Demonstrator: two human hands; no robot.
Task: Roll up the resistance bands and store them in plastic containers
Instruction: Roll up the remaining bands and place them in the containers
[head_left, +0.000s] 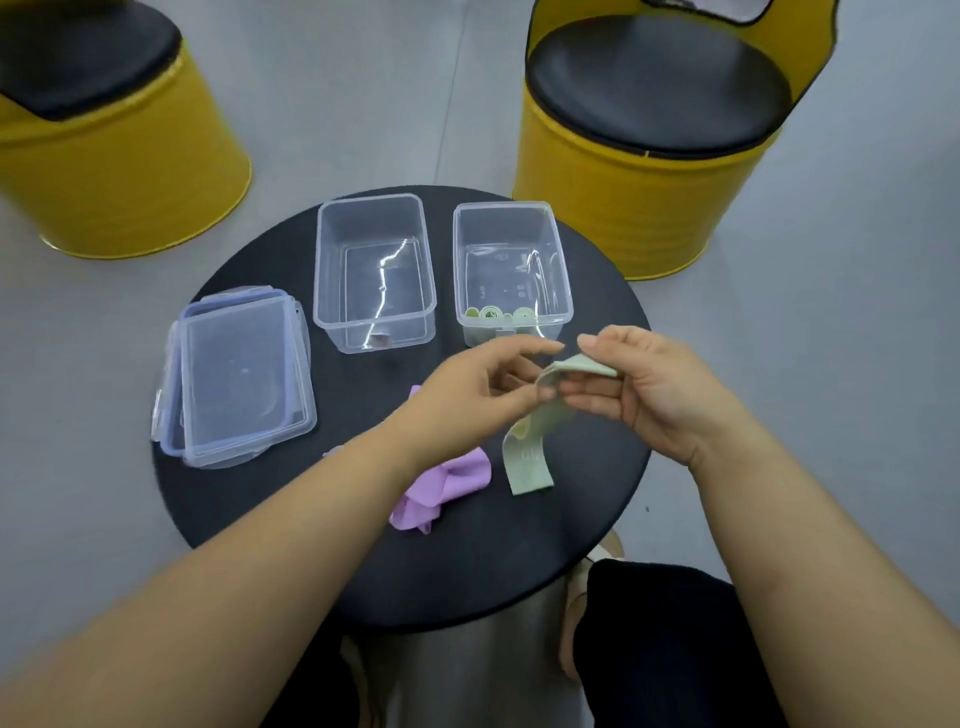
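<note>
Above the table (291, 545), both hands pinch a green band (527, 457): left hand (470, 395) and right hand (641, 387) fingers closed on its folded top.

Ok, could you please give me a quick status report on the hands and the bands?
Left hand and right hand both pinching green band, tail hanging to table. Rolled green bands in right container. Purple band loose. Nothing blocking.
</note>
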